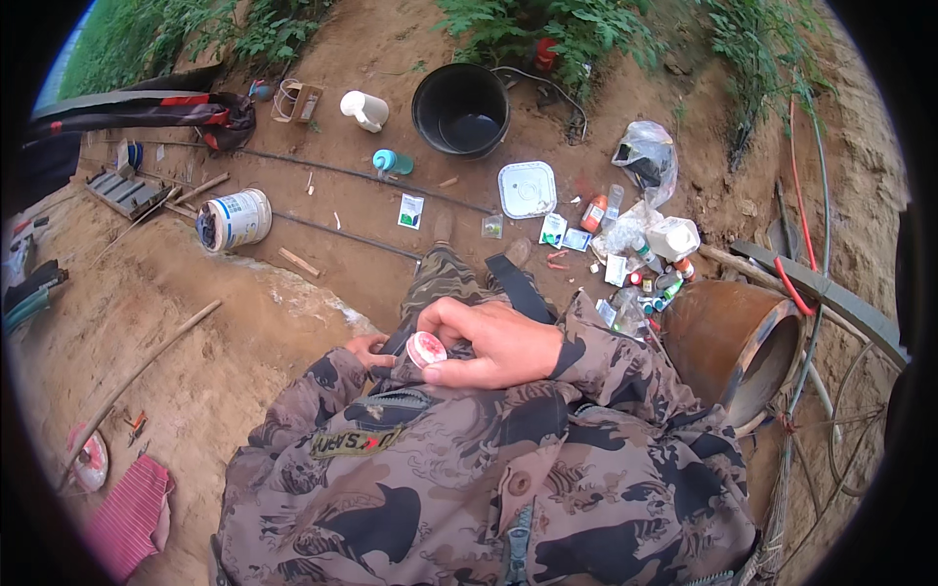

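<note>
My right hand (498, 344) is in front of my jacket, its thumb and fingers closed round a small round white cap (427, 350) with red stains on its face. Lower and to the left, my left hand (368, 352) rests against the edge of my camouflage clothing by my leg; its fingertips are hidden there, so whether it grips anything does not show. A black strap (520, 289) lies across my trousers just beyond the right hand.
Ahead on the dirt stand a black tub (461, 111), a white square lid (527, 189), a turquoise bottle (393, 162) and a white jug (364, 110). Several bottles and packets crowd the right, near a brown clay jar (723, 342). A white bucket (234, 219) lies tipped at left.
</note>
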Demonstrator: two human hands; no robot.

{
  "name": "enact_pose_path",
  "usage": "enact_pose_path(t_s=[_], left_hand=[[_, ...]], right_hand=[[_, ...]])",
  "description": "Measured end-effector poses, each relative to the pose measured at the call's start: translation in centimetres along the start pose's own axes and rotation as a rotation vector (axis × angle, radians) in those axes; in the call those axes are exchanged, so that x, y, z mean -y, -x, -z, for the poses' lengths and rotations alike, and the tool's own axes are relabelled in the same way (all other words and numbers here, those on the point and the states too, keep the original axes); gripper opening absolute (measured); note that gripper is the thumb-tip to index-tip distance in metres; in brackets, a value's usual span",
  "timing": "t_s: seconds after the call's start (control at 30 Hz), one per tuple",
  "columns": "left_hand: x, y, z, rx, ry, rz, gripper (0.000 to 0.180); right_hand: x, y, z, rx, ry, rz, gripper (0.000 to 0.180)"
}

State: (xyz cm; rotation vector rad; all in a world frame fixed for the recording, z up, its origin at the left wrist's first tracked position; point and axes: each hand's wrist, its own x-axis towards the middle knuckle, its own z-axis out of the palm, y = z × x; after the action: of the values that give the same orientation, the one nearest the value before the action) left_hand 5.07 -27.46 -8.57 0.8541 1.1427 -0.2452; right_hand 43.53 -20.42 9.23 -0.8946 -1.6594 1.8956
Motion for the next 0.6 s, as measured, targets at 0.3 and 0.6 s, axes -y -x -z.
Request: enact_pose_path(t_s=[0.3, 0.6], left_hand=[[-4.6, 5.5, -0.2, 0.131, -0.292, 0.301, 0.065], [-8.7, 4.2, 3.1, 0.407, -0.034, 0.156, 0.084]], right_hand=[[-1.0, -0.6, 0.2, 0.052, 0.015, 0.019, 0.052], [-0.2, -3.2, 1.1, 0.104, 0.002, -0.051, 0.055]])
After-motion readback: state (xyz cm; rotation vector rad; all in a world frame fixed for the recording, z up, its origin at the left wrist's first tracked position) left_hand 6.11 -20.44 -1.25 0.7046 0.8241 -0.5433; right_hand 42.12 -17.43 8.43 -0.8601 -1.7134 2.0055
